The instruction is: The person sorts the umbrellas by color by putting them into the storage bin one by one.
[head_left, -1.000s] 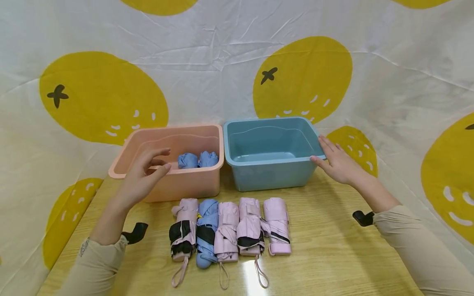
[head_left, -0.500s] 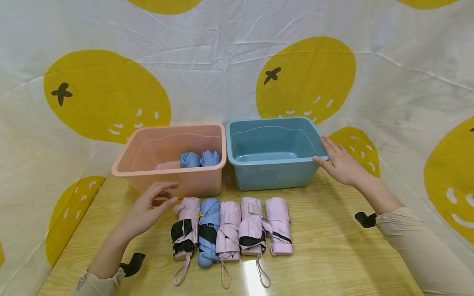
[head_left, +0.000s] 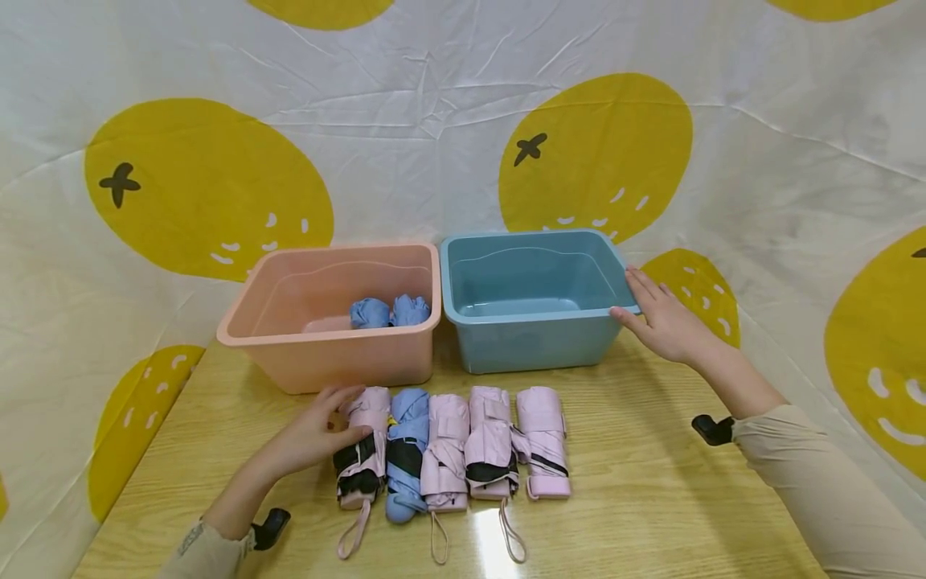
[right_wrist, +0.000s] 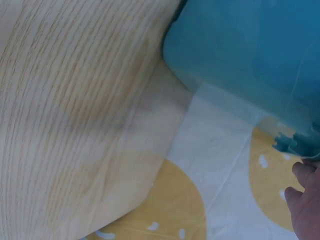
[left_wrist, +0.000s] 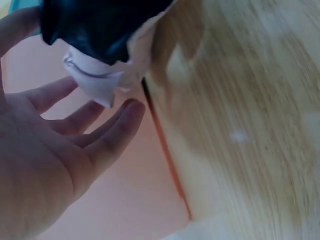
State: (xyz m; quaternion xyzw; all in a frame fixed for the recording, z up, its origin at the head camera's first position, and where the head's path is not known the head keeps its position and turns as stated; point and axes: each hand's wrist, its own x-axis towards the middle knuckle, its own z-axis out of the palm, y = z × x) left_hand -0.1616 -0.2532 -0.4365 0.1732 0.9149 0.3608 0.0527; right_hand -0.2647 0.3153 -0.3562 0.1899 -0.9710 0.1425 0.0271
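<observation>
Several folded umbrellas lie in a row on the wooden table. The leftmost is a pink umbrella (head_left: 371, 418) with a black underside showing and a wrist strap. My left hand (head_left: 311, 438) is right at it, fingers beside its far end and thumb over its middle. In the left wrist view the fingers are spread and loosely bent around the pink and black cloth, not closed on it. Beside it lies a blue umbrella (head_left: 408, 434), followed by more pink umbrellas (head_left: 446, 450). My right hand (head_left: 665, 322) rests with extended fingers on the right rim of a blue bin (head_left: 535, 342).
A pink bin (head_left: 362, 358) stands left of the blue bin, with two blue umbrellas (head_left: 370, 313) inside it. Behind the bins hangs a white cloth (head_left: 405, 185) with yellow fruit prints. The table (head_left: 637, 474) extends to the right of the row.
My left hand has come down from over the pink bin to the leftmost pink umbrella, nearer to me. The right hand stays on the blue bin's rim.
</observation>
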